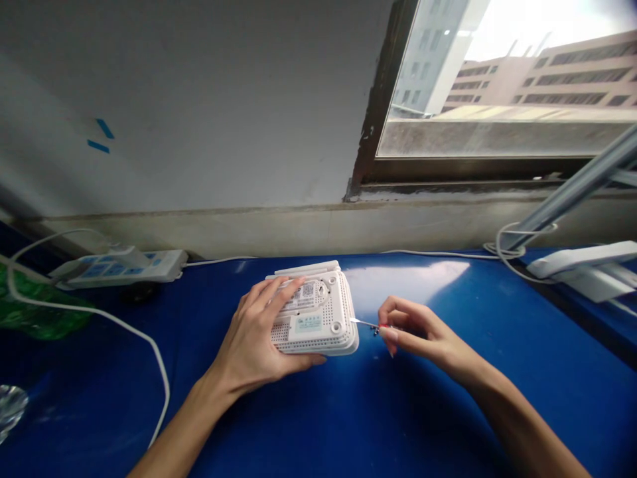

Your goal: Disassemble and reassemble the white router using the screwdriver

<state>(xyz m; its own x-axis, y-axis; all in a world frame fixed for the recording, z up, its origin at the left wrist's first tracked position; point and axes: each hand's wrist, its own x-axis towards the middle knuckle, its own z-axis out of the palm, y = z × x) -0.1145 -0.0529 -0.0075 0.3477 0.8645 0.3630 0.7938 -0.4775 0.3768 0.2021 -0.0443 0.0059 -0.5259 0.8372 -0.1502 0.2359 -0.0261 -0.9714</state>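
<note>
My left hand (259,332) grips a white router (326,332) from its left side, fingers over the top and thumb along the near edge. The router's underside faces me, with vent holes, a printed label, a pale green sticker and round feet. Between the thumb and fingers of my right hand (411,328) is a slim metal pry tool (365,323) with a bit of red at the grip. Its flat tip meets the router's right edge; whether it sits in the seam I cannot tell. Several tiny dark screws (375,330) lie on the table just behind the tool.
On the blue table (308,425), a power strip (119,267) with a white cable and a green bottle (44,309) are at the left. White plugs and adapters (592,272) sit at the right beside a metal pole (562,192). A wall and window (497,139) rise behind.
</note>
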